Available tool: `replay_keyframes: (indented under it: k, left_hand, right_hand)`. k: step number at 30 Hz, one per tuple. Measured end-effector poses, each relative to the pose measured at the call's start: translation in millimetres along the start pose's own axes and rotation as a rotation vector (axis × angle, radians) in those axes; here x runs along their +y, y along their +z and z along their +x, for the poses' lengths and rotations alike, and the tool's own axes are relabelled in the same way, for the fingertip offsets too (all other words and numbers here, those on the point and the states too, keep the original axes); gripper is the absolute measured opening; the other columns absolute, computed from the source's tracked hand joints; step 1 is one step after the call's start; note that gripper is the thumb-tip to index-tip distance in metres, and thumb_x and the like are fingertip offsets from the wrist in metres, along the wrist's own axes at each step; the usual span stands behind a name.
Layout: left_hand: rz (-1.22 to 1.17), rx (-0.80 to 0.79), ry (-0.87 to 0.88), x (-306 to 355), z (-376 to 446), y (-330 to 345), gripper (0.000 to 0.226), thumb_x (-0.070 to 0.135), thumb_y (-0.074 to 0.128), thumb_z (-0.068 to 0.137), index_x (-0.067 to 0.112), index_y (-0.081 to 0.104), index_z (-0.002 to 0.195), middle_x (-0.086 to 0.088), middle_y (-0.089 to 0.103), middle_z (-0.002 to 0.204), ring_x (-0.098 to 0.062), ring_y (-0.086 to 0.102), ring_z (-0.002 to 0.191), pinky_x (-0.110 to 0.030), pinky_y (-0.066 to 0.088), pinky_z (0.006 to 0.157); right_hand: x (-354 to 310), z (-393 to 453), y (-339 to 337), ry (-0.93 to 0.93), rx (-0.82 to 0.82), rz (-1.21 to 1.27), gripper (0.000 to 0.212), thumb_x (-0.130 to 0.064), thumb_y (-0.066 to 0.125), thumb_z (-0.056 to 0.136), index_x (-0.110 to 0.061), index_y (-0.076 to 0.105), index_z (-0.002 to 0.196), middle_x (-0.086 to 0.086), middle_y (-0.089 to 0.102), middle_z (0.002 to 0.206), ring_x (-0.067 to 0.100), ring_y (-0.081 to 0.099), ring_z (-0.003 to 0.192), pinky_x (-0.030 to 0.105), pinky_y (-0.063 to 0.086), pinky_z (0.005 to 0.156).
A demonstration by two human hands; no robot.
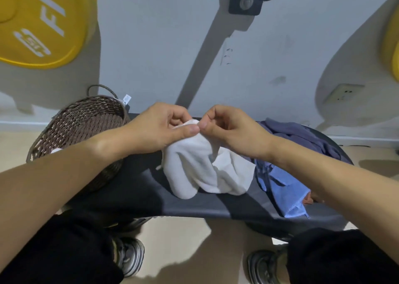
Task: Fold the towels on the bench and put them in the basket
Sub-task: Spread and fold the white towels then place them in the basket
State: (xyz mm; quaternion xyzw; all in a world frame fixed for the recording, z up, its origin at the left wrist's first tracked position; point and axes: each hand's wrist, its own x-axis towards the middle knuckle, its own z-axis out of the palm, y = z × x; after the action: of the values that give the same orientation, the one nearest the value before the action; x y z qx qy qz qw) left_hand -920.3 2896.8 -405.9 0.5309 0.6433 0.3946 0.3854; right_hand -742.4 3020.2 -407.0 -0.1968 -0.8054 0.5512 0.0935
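At the middle of the worktop [121, 199] a white towel [200, 171] is bunched, its upper edge pinched between thumb and fingers of the left hand [159, 128] and the right hand [228, 128], which meet at twelve o'clock above the heap. No clear long axis can be told. A basket [71, 130] stands at nine o'clock, nearer the left hand; blue towels [287, 184] are piled at three o'clock, crowding that side. Bare room is left toward six o'clock.

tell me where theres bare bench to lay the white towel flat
Bare dark bench top lies between the brown woven basket and the white towel, and along the near edge. The right end is crowded with light blue cloth and dark blue cloth.
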Motion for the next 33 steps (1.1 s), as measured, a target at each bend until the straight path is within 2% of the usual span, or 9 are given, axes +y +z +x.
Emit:
replay_keyframes:
  k: [4,7,10,14,18,23,27,30,33]
  left_hand:
    - [0.033,0.15,0.02,9,-2,-15,0.026,0.038,0.067,0.085,0.012,0.068,0.086,-0.001,0.068,0.074,-0.006,0.056,0.067,-0.023,0.043,0.063]
    - [0.043,0.255,0.025,13,-5,-25,0.033,0.036,0.064,0.084,0.004,0.068,0.089,0.0,0.063,0.071,-0.003,0.052,0.063,-0.017,0.041,0.06]
    - [0.1,0.323,0.012,12,-7,-35,0.025,0.026,0.065,0.091,0.001,0.068,0.091,-0.006,0.062,0.073,-0.007,0.051,0.066,-0.02,0.04,0.061]
    - [0.359,0.402,-0.055,1,-9,-52,0.019,0.029,0.068,0.092,0.013,0.07,0.081,0.003,0.063,0.067,0.005,0.049,0.052,-0.014,0.04,0.057]
    - [0.515,0.322,-0.22,-17,-11,-67,0.028,0.032,0.067,0.091,0.016,0.063,0.069,0.01,0.051,0.05,-0.001,0.044,0.047,-0.026,0.034,0.055]
    - [0.601,0.173,-0.392,-33,-13,-78,0.039,0.032,0.065,0.093,0.004,0.057,0.067,-0.004,0.048,0.061,-0.021,0.042,0.06,-0.032,0.032,0.061]
    - [0.601,0.206,-0.417,-39,-12,-79,0.04,0.034,0.067,0.091,0.004,0.057,0.067,-0.006,0.047,0.063,-0.021,0.041,0.06,-0.03,0.03,0.056]
    - [0.612,0.197,-0.476,-41,-11,-84,0.051,0.044,0.07,0.086,0.012,0.048,0.054,-0.002,0.045,0.054,-0.02,0.04,0.054,-0.029,0.03,0.052]
    - [0.58,0.063,-0.552,-44,-13,-86,0.059,0.056,0.067,0.083,0.017,0.043,0.046,0.007,0.042,0.043,-0.013,0.041,0.046,-0.028,0.032,0.052]
  right_hand:
    - [19,-11,-23,0.082,-0.175,-0.144,0.018,-0.024,0.073,0.09,-0.012,0.063,0.081,-0.005,0.059,0.069,0.009,0.051,0.063,0.024,0.042,0.061]
    - [38,-16,-35,0.186,-0.239,-0.226,0.015,-0.016,0.076,0.087,-0.013,0.065,0.077,-0.009,0.058,0.064,0.006,0.049,0.059,0.019,0.04,0.059]
    - [64,-19,-45,0.337,-0.359,-0.581,0.011,-0.02,0.073,0.083,-0.01,0.069,0.088,-0.004,0.058,0.068,0.009,0.049,0.06,0.027,0.041,0.063]
    - [87,-25,-57,0.498,-0.451,-0.754,0.015,-0.028,0.066,0.088,-0.017,0.061,0.081,-0.001,0.058,0.075,0.016,0.051,0.065,0.029,0.043,0.062]
    - [88,-26,-77,0.499,-0.203,-0.509,0.027,-0.032,0.068,0.092,-0.013,0.061,0.075,-0.001,0.056,0.07,0.012,0.049,0.063,0.025,0.04,0.059]
    - [72,-26,-93,0.401,0.171,0.148,0.042,-0.032,0.079,0.08,0.006,0.069,0.094,0.019,0.072,0.09,0.026,0.067,0.078,0.035,0.059,0.072]
    - [56,-21,-96,0.314,0.355,0.415,0.043,-0.035,0.071,0.085,0.001,0.063,0.106,0.024,0.062,0.097,0.031,0.055,0.088,0.038,0.046,0.072]
    - [47,-20,-102,0.293,0.423,0.488,0.022,-0.031,0.067,0.092,-0.012,0.071,0.082,0.009,0.072,0.082,0.021,0.067,0.07,0.029,0.054,0.064]
    - [44,-24,-111,0.301,0.484,0.49,0.021,-0.03,0.072,0.088,-0.015,0.071,0.074,0.005,0.073,0.073,0.018,0.068,0.06,0.029,0.056,0.057]
